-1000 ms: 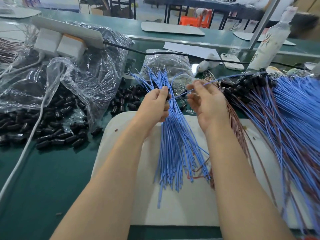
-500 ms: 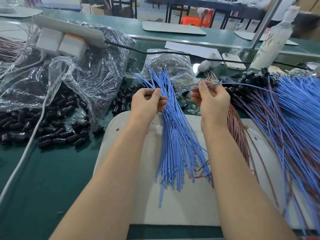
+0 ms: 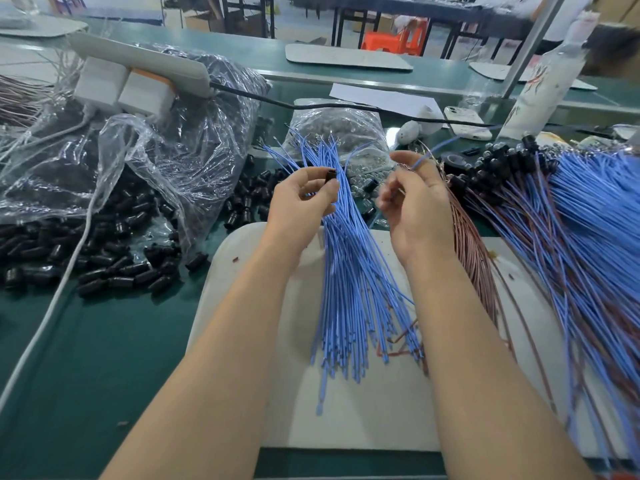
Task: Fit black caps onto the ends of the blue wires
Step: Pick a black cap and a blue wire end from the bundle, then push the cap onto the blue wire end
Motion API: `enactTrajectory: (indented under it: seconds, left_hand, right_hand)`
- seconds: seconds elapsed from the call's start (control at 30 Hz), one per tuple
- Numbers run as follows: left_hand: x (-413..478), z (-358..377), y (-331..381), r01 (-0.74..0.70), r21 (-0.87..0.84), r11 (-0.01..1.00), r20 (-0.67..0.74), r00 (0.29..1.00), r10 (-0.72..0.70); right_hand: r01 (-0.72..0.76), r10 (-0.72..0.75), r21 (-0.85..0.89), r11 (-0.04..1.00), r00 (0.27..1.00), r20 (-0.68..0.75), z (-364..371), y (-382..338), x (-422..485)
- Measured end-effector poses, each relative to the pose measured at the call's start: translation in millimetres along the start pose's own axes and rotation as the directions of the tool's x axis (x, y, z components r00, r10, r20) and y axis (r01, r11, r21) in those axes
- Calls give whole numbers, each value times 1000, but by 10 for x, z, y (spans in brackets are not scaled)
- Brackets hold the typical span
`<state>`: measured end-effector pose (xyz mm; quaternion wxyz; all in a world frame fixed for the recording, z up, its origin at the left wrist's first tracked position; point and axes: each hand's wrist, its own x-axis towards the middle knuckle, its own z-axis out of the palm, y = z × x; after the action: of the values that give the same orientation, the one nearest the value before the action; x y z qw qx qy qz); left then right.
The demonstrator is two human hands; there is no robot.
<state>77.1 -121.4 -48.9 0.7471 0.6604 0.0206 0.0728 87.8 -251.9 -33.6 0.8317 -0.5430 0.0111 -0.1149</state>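
Note:
A loose bundle of blue wires [image 3: 356, 271] lies on a white mat [image 3: 363, 410] between my forearms. My left hand [image 3: 301, 206] pinches a single black cap [image 3: 330, 175] between thumb and fingers, just above the bundle. My right hand [image 3: 415, 202] pinches one blue wire [image 3: 440, 148] that arcs up and to the right from my fingertips. The two hands are a short gap apart. Loose black caps [image 3: 104, 271] are heaped on the green table at the left. Wires with black caps fitted [image 3: 502, 168] lie piled at the right.
A crumpled clear plastic bag [image 3: 166, 157] with caps sits at the left, under a white power strip [image 3: 138, 60] and chargers. A bag of small metal parts [image 3: 339, 129], a phone [image 3: 467, 121] and a white bottle [image 3: 540, 88] stand behind. Brown wires [image 3: 474, 258] lie beside my right wrist.
My hands have drawn apart. The left hand now shows a black cap at its fingertips, and the right hand has pulled its single blue wire free toward the right.

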Motion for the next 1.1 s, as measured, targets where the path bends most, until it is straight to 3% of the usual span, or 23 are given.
enactTrajectory:
  seconds: [0.17,0.37,0.53,0.67,0.73,0.8,0.87,0.9,0.97,1.1]
  left_hand:
    - [-26,30,40,35,-158,987,89,996,-21]
    - [-57,26,87,89,-193,977,146,987,-61]
    - [-27,-19,126,116,-332,936,159,985,-66]
    - [-11,-21,90,131,-364,922,126,988,-91]
    - [-13,-10,66,100,-303,948,108,992,-70]
    - [-15,2,25,-19,-40,999,48,999,21]
    - [-24,26,-5,-143,240,960,11,989,144]
    - [-31,38,-17,-173,300,938,3,984,181]
    - [-35,47,-32,-203,322,925,-13,976,219]
    - [-24,40,-49,-220,309,925,-15,972,236]
  right_hand:
    - [24,25,-233,972,978,205,20,50,-54]
    - [185,-101,-419,889,972,214,-10,47,-37]
    - [23,-18,-319,947,1000,20,-70,99,57]
    - [23,-89,-419,908,986,-139,-185,58,103]
    - [4,-75,-427,904,986,-151,-192,43,92]
    - [-58,-6,-357,932,985,-175,-182,26,87]
    - [-138,116,-125,983,978,-171,-169,-23,89]
    - [-172,172,8,985,973,-152,-167,-57,90]
    - [-183,196,131,974,976,-94,-178,-106,84]
    - [-80,79,38,996,997,14,-173,-140,34]
